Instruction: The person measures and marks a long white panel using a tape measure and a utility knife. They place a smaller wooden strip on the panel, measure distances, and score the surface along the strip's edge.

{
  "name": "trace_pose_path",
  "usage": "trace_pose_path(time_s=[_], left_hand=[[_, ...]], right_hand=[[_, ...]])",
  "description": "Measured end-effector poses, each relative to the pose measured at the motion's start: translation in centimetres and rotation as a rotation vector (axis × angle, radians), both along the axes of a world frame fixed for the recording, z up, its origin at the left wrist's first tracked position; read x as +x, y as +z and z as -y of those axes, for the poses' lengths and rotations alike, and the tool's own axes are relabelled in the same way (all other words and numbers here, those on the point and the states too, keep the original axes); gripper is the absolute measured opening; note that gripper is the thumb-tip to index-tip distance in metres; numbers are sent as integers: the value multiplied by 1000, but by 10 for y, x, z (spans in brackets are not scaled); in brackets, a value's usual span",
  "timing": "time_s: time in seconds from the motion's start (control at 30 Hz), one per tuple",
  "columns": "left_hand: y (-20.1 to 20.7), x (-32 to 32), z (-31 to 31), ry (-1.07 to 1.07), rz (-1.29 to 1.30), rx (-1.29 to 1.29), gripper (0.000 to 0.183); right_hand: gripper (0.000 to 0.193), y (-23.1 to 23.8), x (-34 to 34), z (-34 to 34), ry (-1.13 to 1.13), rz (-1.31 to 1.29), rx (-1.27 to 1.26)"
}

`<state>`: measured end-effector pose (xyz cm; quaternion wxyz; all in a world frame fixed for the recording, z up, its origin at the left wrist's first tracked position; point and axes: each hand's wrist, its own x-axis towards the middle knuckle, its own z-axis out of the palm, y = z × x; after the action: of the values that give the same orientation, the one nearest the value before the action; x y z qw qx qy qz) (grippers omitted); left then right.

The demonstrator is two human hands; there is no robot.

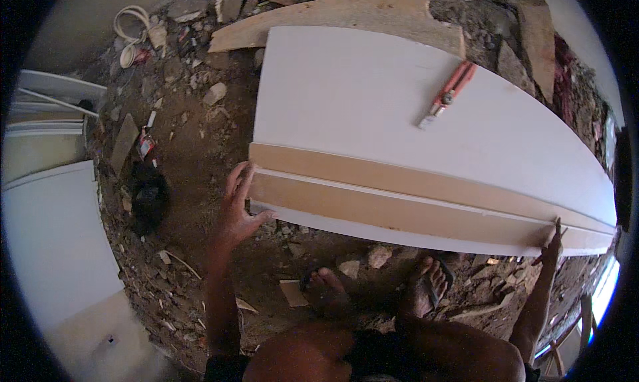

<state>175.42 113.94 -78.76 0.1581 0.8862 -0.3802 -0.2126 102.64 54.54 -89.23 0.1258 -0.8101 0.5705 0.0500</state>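
A large white drywall sheet (346,89) lies in front of me. Along its near side run a brown-faced drywall strip (333,194) and another brown band (319,161), with a thin white line between them. My left hand (238,205) grips the strip's left end, fingers at the far edge and thumb toward the near one. At the far right end, my right hand (551,245) holds the near edge, one finger stretched over the brown face; its other fingers are partly hidden and dark. A red utility knife (452,89) rests on the white sheet, away from both hands.
Beyond the sheet lies a wooden plank (326,16); another board (536,46) leans at the far right. Stones (379,255) and rubble cover the dirt floor around my sandalled feet (426,289). White panels (53,242) stand on the left, near a black plastic bag (148,197).
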Motion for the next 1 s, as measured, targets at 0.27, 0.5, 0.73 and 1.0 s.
trace_pose_path(time_s=[0.27, 0.5, 0.73, 1.0], left_hand=[[-7, 14, 4, -91, 0, 14, 89], [-14, 19, 3, -125, 0, 42, 89], [-11, 16, -2, -112, -8, 27, 89], [-15, 13, 4, -118, 8, -26, 89]], right_hand=[[66, -17, -14, 10, 217, 5, -90], [88, -8, -35, 26, 510, -147, -215], [119, 9, -13, 21, 294, -196, 113], [114, -16, -45, 27, 486, -215, -75]])
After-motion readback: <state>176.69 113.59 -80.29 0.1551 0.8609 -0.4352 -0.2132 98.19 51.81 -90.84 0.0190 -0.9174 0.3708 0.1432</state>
